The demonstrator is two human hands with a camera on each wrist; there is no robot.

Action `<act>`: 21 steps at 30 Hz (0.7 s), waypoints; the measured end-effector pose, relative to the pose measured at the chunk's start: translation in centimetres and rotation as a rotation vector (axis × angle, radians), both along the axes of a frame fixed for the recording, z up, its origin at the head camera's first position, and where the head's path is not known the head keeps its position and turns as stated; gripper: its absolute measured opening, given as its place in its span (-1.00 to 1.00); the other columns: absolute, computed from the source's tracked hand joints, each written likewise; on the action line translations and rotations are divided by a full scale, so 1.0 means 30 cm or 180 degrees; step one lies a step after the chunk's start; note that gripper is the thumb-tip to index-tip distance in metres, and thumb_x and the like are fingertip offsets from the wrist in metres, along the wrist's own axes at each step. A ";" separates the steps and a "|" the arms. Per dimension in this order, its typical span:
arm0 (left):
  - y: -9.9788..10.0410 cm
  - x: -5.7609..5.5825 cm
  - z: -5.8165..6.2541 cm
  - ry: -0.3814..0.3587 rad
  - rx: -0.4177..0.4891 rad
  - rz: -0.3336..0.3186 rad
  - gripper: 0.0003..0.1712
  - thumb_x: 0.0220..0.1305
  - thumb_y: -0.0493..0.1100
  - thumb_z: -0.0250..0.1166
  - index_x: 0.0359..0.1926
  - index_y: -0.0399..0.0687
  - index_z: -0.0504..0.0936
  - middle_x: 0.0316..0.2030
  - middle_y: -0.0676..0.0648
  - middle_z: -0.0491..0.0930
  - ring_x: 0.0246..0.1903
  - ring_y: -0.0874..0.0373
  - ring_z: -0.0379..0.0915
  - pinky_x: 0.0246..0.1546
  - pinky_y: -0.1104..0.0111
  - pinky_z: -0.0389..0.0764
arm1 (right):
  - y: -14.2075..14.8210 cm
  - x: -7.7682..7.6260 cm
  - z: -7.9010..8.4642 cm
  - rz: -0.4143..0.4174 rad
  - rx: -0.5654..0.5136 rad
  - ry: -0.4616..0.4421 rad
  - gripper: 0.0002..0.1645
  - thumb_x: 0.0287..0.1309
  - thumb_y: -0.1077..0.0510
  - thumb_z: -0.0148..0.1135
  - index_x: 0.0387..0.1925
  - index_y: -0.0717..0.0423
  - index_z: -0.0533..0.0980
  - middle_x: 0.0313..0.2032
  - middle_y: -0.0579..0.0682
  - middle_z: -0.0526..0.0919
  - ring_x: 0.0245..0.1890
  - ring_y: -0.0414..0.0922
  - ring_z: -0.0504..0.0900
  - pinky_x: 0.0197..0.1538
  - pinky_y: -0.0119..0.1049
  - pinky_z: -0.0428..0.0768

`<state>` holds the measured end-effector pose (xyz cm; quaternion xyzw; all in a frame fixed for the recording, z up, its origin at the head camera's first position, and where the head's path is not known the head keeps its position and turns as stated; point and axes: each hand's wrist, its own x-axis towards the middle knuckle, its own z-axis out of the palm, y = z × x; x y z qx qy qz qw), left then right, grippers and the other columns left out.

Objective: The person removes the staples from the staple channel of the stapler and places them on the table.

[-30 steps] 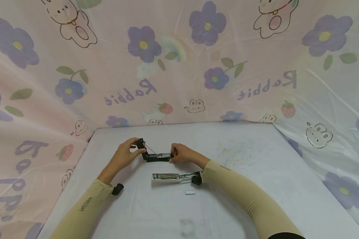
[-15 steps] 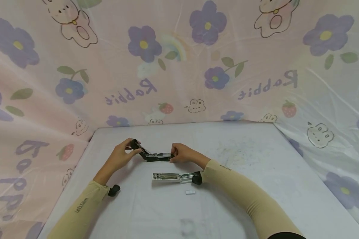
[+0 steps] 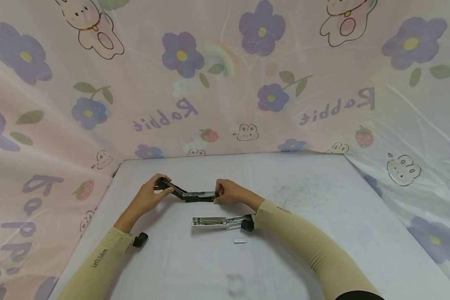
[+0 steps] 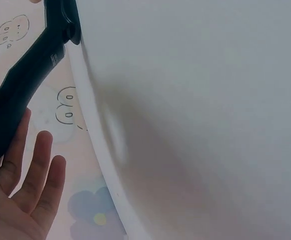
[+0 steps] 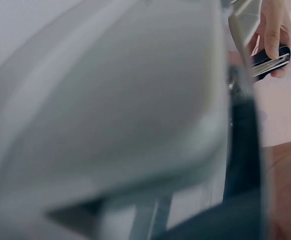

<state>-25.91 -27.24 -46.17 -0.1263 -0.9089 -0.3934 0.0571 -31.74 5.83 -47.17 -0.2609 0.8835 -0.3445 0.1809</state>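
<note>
In the head view, a black stapler (image 3: 200, 199) is spread wide open near the far part of the table, held between both hands. My left hand (image 3: 145, 200) pinches the end of its raised top arm between thumb and fingers; in the left wrist view the other fingers (image 4: 43, 170) extend loosely beside it. My right hand (image 3: 228, 192) grips the opposite end of the stapler. Nearer to me, a white stapler (image 3: 209, 223) lies opened out, its metal channel facing up. A small strip of staples (image 3: 239, 241) lies in front of it.
A white-covered table (image 3: 187, 266) lies beneath everything, with a printed curtain (image 3: 225, 96) around its back and sides. Black wrist-camera mounts (image 3: 140, 240) stick out from the sleeves. A blurred pale surface (image 5: 135, 100) fills much of the right wrist view.
My left hand has moved left, swinging the black stapler's top arm from nearly upright to a low slant. My right hand holds its place. The white stapler and the staples stay put.
</note>
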 end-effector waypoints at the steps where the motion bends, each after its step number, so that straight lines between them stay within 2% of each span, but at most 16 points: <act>1: -0.004 0.002 -0.002 -0.0026 -0.0011 0.0009 -0.54 0.51 -0.05 0.42 0.27 -0.11 0.54 0.10 -0.24 0.67 0.21 -0.27 0.57 0.32 -0.14 0.51 | 0.000 0.000 -0.001 0.0001 -0.0001 0.0000 -0.65 0.27 0.22 0.56 -0.16 0.12 0.48 -0.36 -0.06 0.52 -0.39 -0.20 0.44 -0.29 -0.37 0.42; 9: -0.033 0.012 -0.017 -0.0156 -0.0169 0.0111 -0.52 0.53 0.04 0.39 0.26 -0.11 0.54 0.20 -0.28 0.63 0.25 -0.32 0.54 0.31 -0.20 0.49 | -0.001 0.002 -0.007 0.0002 -0.0052 0.0009 -0.64 0.25 0.24 0.58 -0.18 0.13 0.48 -0.38 -0.06 0.51 -0.40 -0.20 0.44 -0.29 -0.38 0.41; 13: -0.035 0.019 -0.014 -0.0120 -0.0261 0.0131 -0.54 0.52 0.00 0.41 0.26 -0.12 0.55 0.21 -0.26 0.64 0.25 -0.30 0.53 0.27 -0.22 0.48 | -0.002 0.002 -0.007 -0.0003 -0.0066 0.0019 -0.65 0.25 0.25 0.57 -0.19 0.13 0.47 -0.39 -0.06 0.50 -0.40 -0.20 0.43 -0.29 -0.38 0.40; 17: -0.017 0.019 0.006 0.0044 -0.0470 0.0075 -0.54 0.49 -0.12 0.43 0.27 -0.19 0.56 0.20 -0.27 0.64 0.28 -0.31 0.48 0.32 -0.22 0.42 | -0.002 0.004 -0.003 -0.0015 -0.0043 0.0014 -0.65 0.26 0.24 0.57 -0.18 0.12 0.48 -0.38 -0.07 0.50 -0.40 -0.20 0.44 -0.29 -0.38 0.41; 21: 0.029 0.022 0.026 0.0416 -0.0952 0.0045 -0.57 0.42 -0.23 0.46 0.24 -0.17 0.62 0.18 -0.23 0.67 0.28 -0.33 0.47 0.29 -0.20 0.47 | -0.001 0.004 -0.004 -0.0018 -0.0042 0.0015 -0.65 0.26 0.23 0.57 -0.18 0.12 0.47 -0.39 -0.08 0.50 -0.40 -0.21 0.43 -0.29 -0.39 0.41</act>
